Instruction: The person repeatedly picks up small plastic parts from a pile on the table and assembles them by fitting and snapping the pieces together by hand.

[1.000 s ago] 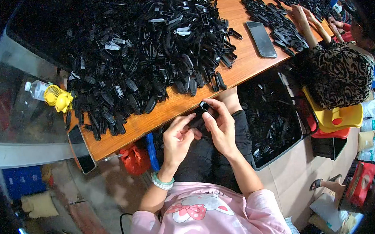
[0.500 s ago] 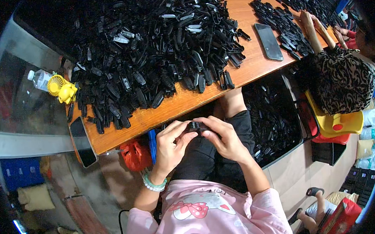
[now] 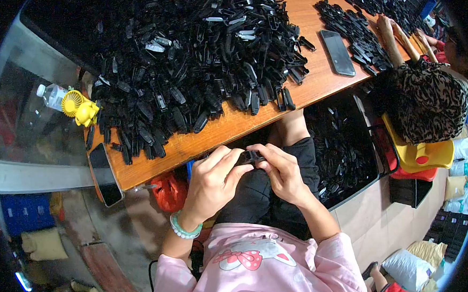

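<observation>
A small black plastic part [image 3: 251, 157] is held between my two hands, above my lap and just off the table's front edge. My left hand [image 3: 213, 178] pinches its left end between thumb and fingers; a pale green bead bracelet is on that wrist. The right end sits between the thumb and fingers of my right hand [image 3: 281, 171]. The fingers cover much of the part, so its exact kind is hidden. Beyond my hands, a large heap of similar black plastic pieces [image 3: 186, 68] covers the wooden table [image 3: 178, 150].
Two phones, one mid-table [image 3: 337, 53] and one at the left corner [image 3: 105, 175], lie near a yellow fan [image 3: 81, 108] and a bottle [image 3: 52, 96]. A black bin [image 3: 341, 150] of parts stands right of my legs. A co-worker [image 3: 429, 99] sits at the right.
My hands have drawn slightly apart, and more of the black part shows between them. My left hand has turned a little. The walking legs at lower right have moved toward the bottom edge.
</observation>
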`<state>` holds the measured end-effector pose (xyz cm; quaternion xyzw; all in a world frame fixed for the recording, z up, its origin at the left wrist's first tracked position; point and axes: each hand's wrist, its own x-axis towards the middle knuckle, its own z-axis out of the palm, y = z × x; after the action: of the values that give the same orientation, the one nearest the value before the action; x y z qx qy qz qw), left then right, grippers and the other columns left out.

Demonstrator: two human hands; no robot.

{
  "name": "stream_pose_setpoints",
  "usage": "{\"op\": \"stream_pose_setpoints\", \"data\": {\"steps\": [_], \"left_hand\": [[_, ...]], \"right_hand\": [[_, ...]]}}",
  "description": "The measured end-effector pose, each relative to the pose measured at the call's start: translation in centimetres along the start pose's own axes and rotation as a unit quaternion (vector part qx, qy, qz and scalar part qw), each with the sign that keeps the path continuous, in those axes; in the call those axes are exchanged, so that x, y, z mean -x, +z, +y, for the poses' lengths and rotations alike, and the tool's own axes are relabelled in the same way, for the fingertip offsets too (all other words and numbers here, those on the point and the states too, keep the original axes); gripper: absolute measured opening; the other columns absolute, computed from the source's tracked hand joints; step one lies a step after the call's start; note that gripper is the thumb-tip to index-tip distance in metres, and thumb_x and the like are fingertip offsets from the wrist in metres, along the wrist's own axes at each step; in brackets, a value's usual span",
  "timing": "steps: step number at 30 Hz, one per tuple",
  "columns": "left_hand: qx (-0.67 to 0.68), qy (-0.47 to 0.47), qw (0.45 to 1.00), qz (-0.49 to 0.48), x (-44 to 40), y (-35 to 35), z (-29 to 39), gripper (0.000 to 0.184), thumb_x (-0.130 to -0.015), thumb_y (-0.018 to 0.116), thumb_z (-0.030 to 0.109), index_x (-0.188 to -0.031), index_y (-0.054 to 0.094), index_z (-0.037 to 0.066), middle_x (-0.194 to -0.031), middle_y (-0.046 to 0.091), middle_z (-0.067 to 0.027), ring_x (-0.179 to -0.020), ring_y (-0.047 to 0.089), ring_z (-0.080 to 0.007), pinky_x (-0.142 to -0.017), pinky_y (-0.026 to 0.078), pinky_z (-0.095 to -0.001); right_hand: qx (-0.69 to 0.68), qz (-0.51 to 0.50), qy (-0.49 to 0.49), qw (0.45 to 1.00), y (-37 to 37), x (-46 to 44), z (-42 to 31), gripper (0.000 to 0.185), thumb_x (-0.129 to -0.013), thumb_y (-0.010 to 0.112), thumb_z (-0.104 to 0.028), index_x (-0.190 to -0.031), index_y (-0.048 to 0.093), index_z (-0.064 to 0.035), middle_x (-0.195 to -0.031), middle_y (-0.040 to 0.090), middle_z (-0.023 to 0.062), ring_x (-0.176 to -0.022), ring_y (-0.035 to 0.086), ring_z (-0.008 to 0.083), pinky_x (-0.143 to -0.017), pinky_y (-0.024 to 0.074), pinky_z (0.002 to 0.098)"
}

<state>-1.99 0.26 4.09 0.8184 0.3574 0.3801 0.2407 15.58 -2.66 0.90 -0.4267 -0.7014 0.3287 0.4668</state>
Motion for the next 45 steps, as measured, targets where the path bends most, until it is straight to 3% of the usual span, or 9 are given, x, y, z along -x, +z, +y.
{"op": "stream_pose_setpoints", "data": {"steps": [13, 17, 19, 25, 32, 34, 37, 39, 45], "left_hand": [[0.023, -0.019, 0.999, -0.016, 0.0, -0.2, 0.4, 0.019, -0.076, 0.068, 0.003, -0.090, 0.060, -0.006, -0.070, 0.053, -0.0143, -0.056, 0.055, -0.0280, -0.050, 0.042, -0.0348], [0.141, -0.201, 0.969, -0.006, 1.0, 1.5, 0.6, 0.023, -0.081, 0.066, 0.007, -0.095, 0.059, -0.010, -0.078, 0.058, -0.0157, -0.061, 0.059, -0.0226, -0.051, 0.044, -0.0296], [0.179, -0.128, 0.971, 0.094, 1.1, 2.9, -0.2, 0.026, -0.084, 0.065, 0.010, -0.100, 0.059, -0.010, -0.084, 0.059, -0.0150, -0.064, 0.059, -0.0188, -0.053, 0.045, -0.0252], [0.407, -0.276, 0.867, 0.076, 2.8, 1.4, -1.2, 0.032, -0.083, 0.065, 0.007, -0.112, 0.060, -0.005, -0.087, 0.058, -0.0044, -0.063, 0.054, -0.0077, -0.050, 0.041, -0.0183], [0.489, -0.283, 0.823, 0.050, 3.5, 1.0, -2.4, 0.029, -0.084, 0.064, 0.008, -0.110, 0.061, -0.005, -0.084, 0.059, -0.0047, -0.055, 0.053, -0.0076, -0.048, 0.040, -0.0184], [0.429, -0.267, 0.862, 0.025, 3.3, 1.0, -3.2, 0.028, -0.085, 0.064, 0.009, -0.109, 0.062, -0.003, -0.085, 0.060, -0.0054, -0.056, 0.053, -0.0073, -0.047, 0.041, -0.0196], [0.011, -0.110, 0.989, 0.095, 1.4, 0.5, -4.7, 0.023, -0.084, 0.063, 0.008, -0.103, 0.062, -0.005, -0.090, 0.060, -0.0115, -0.066, 0.060, -0.0140, -0.055, 0.047, -0.0252], [-0.142, -0.067, 0.977, 0.146, 0.2, 0.9, -6.6, 0.023, -0.083, 0.062, 0.006, -0.103, 0.059, -0.005, -0.100, 0.058, -0.0194, -0.079, 0.062, -0.0322, -0.066, 0.049, -0.0381], [-0.333, -0.151, 0.931, 0.013, -1.9, 1.3, -6.6, 0.019, -0.083, 0.061, 0.013, -0.095, 0.054, -0.001, -0.093, 0.053, -0.0158, -0.075, 0.061, -0.0344, -0.062, 0.050, -0.0411]], "right_hand": [[0.069, 0.021, -0.052, 0.996, 0.7, 0.6, 0.1, 0.037, -0.078, 0.059, 0.003, -0.114, 0.050, 0.0006, -0.077, 0.052, 0.0159, -0.070, 0.055, 0.0339, -0.062, 0.0455, 0.0396], [0.071, -0.017, -0.020, 0.997, 0.7, 0.0, 0.1, 0.042, -0.077, 0.062, 0.002, -0.117, 0.051, -0.0010, -0.084, 0.054, 0.0157, -0.073, 0.055, 0.0329, -0.064, 0.0473, 0.0387], [0.161, 0.072, -0.074, 0.982, 1.6, -0.5, -0.2, 0.044, -0.076, 0.062, 0.001, -0.119, 0.053, -0.0033, -0.092, 0.054, 0.0150, -0.075, 0.056, 0.0313, -0.066, 0.0484, 0.0374], [-0.127, 0.076, 0.068, 0.987, 2.4, -0.6, 0.9, 0.044, -0.073, 0.072, -0.006, -0.115, 0.058, -0.0034, -0.099, 0.056, 0.0104, -0.077, 0.054, 0.0146, -0.064, 0.0451, 0.0248], [-0.182, 0.088, 0.036, 0.979, 3.0, -0.6, 1.5, 0.027, -0.071, 0.074, -0.007, -0.095, 0.065, 0.0004, -0.088, 0.057, 0.0074, -0.076, 0.055, 0.0155, -0.064, 0.0449, 0.0257], [-0.193, 0.091, 0.058, 0.975, 3.4, -0.4, 2.0, 0.025, -0.070, 0.074, -0.006, -0.093, 0.065, 0.0003, -0.086, 0.057, 0.0074, -0.077, 0.055, 0.0161, -0.064, 0.0448, 0.0257], [-0.084, -0.004, 0.146, 0.986, 3.7, 0.1, 3.0, 0.024, -0.073, 0.072, -0.002, -0.096, 0.065, 0.0007, -0.090, 0.055, 0.0054, -0.079, 0.055, 0.0109, -0.069, 0.0447, 0.0225], [-0.153, -0.032, 0.157, 0.975, 4.5, 0.7, 3.2, 0.027, -0.073, 0.071, 0.000, -0.099, 0.065, -0.0002, -0.090, 0.056, 0.0060, -0.083, 0.057, 0.0120, -0.070, 0.0459, 0.0238], [0.262, 0.273, 0.024, 0.926, -1.1, -1.7, 5.1, 0.016, -0.076, 0.064, 0.000, -0.092, 0.060, -0.0017, -0.092, 0.057, 0.0139, -0.086, 0.055, 0.0319, -0.076, 0.0429, 0.0385]]}}
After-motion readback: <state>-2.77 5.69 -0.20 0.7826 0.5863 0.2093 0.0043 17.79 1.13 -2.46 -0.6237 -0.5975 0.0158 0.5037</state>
